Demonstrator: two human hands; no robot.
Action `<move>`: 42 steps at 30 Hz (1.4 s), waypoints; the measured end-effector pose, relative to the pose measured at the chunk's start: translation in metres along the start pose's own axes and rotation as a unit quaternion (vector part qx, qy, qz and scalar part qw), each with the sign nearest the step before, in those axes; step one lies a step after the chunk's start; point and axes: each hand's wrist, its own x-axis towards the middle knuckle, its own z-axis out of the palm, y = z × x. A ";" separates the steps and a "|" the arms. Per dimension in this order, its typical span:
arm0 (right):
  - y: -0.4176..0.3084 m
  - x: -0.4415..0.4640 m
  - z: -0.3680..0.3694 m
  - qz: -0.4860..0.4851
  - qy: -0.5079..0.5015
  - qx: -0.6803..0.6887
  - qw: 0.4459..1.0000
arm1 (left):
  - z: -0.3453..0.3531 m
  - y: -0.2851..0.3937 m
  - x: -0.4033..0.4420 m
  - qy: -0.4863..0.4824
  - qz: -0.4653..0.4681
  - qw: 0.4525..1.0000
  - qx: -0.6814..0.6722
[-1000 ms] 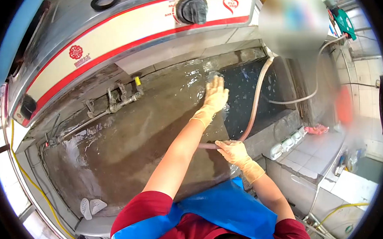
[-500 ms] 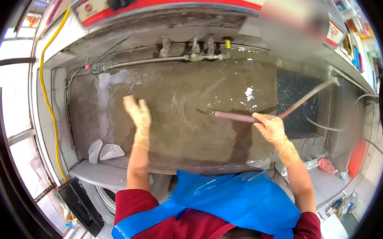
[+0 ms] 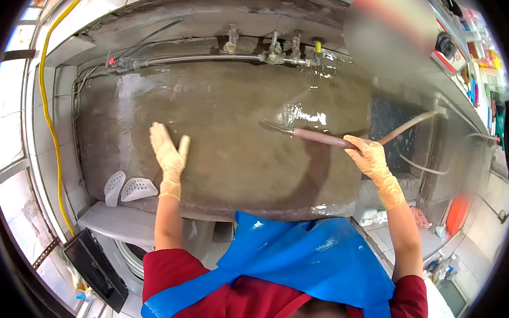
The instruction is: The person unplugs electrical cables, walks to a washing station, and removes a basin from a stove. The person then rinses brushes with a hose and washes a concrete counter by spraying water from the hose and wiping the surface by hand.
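Note:
My right hand (image 3: 369, 155), in a thin yellowish glove, is closed around a pinkish-brown hose (image 3: 322, 139). Water (image 3: 278, 125) runs from the hose's free end, which points left over the wet grey-brown slab (image 3: 225, 143). Behind the hand, the tan length of the hose rises toward the fittings at the right wall. My left hand (image 3: 169, 151), gloved too, is spread open with the thumb apart and holds nothing. It is over the left part of the slab; whether it touches the surface I cannot tell.
Two white perforated pieces (image 3: 136, 188) lie at the slab's front left corner. A metal pipe with valves (image 3: 273, 57) runs along the back. The dark basin (image 3: 392, 133) is at the right. A washing machine (image 3: 131, 255) stands at the front left, and a yellow cable (image 3: 51, 119) hangs at the left.
My left hand has moved slightly left and opened flatter. My right hand has shifted a little right and up with the hose. The view has tilted, and the water lands in a different spot.

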 end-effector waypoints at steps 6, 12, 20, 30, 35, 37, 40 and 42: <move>0.007 -0.059 0.007 0.003 0.002 -0.040 0.999 | 0.010 0.128 -0.042 -0.119 0.172 0.975 -0.079; 0.040 -0.134 0.013 0.086 -0.011 -0.058 0.995 | 0.026 0.261 -0.029 -0.270 0.240 0.932 -0.020; 0.087 -0.197 0.013 0.190 -0.034 -0.106 0.976 | 0.096 0.428 -0.001 -0.207 0.402 0.887 -0.091; 0.081 -0.180 0.020 0.172 0.009 -0.075 0.982 | 0.087 0.544 0.013 -0.326 0.389 0.777 -0.372; 0.065 -0.135 0.039 0.100 0.062 -0.051 0.992 | 0.058 0.345 0.036 -0.014 0.236 0.915 -0.327; 0.052 -0.111 0.038 0.079 0.052 -0.054 0.994 | 0.042 0.249 0.037 0.049 0.105 0.970 -0.211; 0.038 -0.082 0.037 0.021 0.074 -0.038 0.996 | 0.050 0.101 0.026 0.109 -0.099 0.989 0.011; 0.033 -0.066 0.037 0.003 0.076 -0.031 0.997 | 0.057 0.038 0.032 0.138 -0.225 0.958 0.117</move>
